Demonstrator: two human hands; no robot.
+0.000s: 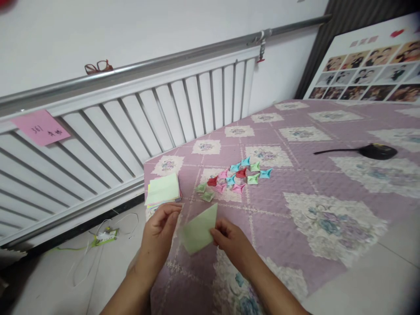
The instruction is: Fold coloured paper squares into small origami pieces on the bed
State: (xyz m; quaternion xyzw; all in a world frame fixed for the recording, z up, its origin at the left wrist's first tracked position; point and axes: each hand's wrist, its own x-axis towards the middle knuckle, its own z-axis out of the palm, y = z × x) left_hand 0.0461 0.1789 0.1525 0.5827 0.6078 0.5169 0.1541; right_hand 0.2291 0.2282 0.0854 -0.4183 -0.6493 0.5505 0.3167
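My R hand [226, 234] pinches the lt. green sheet [199, 229] by its 3 o'clock edge, L hand [160, 225] at its 9–10 w/ fingertips tog. (can't tell if on anything), paper stack [163, 189] approx. 10–11, folded paper pcs. [241, 173] at 1 on the tablecloth [272, 218].

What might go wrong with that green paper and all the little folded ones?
The light-green sheet seems held only at one edge by the right hand, so it might slip or crease. The stack of paper squares sits near the edge of the flowered tablecloth, right by the left hand; a bump could push some off. The small folded paper pieces look light and loose, so a brush could scatter them.
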